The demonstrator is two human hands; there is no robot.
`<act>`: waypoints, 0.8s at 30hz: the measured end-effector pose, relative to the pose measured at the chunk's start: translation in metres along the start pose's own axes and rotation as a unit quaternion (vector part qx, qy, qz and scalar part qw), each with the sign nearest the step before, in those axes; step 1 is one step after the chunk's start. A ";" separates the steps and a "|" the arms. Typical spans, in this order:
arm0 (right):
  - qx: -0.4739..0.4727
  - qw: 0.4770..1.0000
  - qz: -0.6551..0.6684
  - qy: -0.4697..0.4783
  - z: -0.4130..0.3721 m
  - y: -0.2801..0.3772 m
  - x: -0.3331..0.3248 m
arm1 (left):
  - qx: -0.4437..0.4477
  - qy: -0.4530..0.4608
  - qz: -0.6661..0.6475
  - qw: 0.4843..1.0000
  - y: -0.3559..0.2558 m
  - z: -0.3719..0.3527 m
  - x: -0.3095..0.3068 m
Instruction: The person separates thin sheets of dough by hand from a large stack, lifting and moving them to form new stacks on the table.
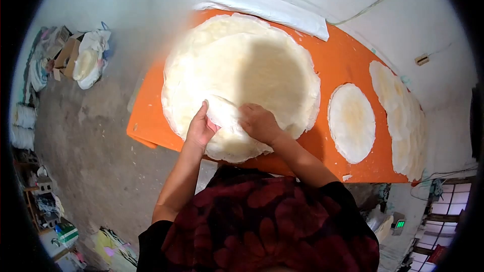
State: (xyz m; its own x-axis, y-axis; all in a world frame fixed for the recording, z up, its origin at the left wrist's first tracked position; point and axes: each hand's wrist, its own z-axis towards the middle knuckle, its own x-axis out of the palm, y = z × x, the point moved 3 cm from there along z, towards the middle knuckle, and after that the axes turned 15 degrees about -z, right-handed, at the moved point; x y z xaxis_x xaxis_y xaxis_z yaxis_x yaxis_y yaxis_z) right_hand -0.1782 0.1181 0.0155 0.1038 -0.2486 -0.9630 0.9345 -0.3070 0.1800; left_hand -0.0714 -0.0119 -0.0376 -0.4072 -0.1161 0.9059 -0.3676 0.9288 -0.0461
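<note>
A wide stack of thin, pale round sheets (222, 55) lies on the orange table (330, 53). At its near edge, a folded piece of sheet (222, 113) is lifted between my hands. My left hand (201, 128) grips the left side of this fold, thumb up and fingers partly beneath it. On the right side, my right hand (258, 123) is closed at the fold, its fingertips pressed on the pale sheet. Shadow covers the right part of the stack.
Right of the stack lies a smaller round pile (352, 123), then a row of overlapping sheets (401, 121) by the wall. A white wrapped bundle (262, 7) borders the table's back. An open cardboard box (67, 58) stands on the floor at left.
</note>
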 end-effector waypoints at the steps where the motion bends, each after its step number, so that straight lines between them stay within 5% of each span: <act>1: -0.003 1.000 0.003 -0.003 0.000 -0.004 -0.002 | -0.001 -0.013 0.010 1.000 0.000 0.003 -0.006; 6: -0.020 0.997 -0.055 -0.049 0.006 -0.005 -0.021 | -0.017 0.033 0.036 0.999 -0.003 0.010 -0.022; 10: 0.050 0.972 0.013 -0.229 0.023 -0.004 -0.063 | -0.037 0.087 -0.012 0.995 -0.002 0.004 -0.015; 13: -0.071 0.964 -0.077 -0.243 0.018 0.009 -0.049 | -0.063 0.078 -0.066 0.993 -0.003 -0.003 -0.005; 14: -0.092 0.972 0.006 -0.217 0.015 0.013 -0.038 | -0.057 0.064 -0.048 0.995 -0.003 -0.001 -0.008; 17: -0.032 0.991 0.032 -0.123 0.005 0.016 -0.001 | -0.041 0.044 -0.012 0.998 -0.002 0.013 -0.025; 21: 0.013 0.979 0.059 -0.194 0.016 0.029 -0.008 | -0.026 0.033 0.005 0.999 -0.002 0.010 -0.026; 24: -0.009 0.990 0.022 -0.141 0.026 0.027 -0.003 | -0.017 0.020 0.005 1.000 -0.002 0.008 -0.022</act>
State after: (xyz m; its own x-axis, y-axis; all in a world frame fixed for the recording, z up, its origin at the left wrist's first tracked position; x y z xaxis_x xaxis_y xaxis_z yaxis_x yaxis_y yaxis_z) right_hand -0.1625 0.0868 0.0287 0.0473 -0.5088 -0.8596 0.9376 -0.2741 0.2138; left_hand -0.0690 -0.0138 -0.0610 -0.3764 -0.0928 0.9218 -0.3343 0.9415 -0.0418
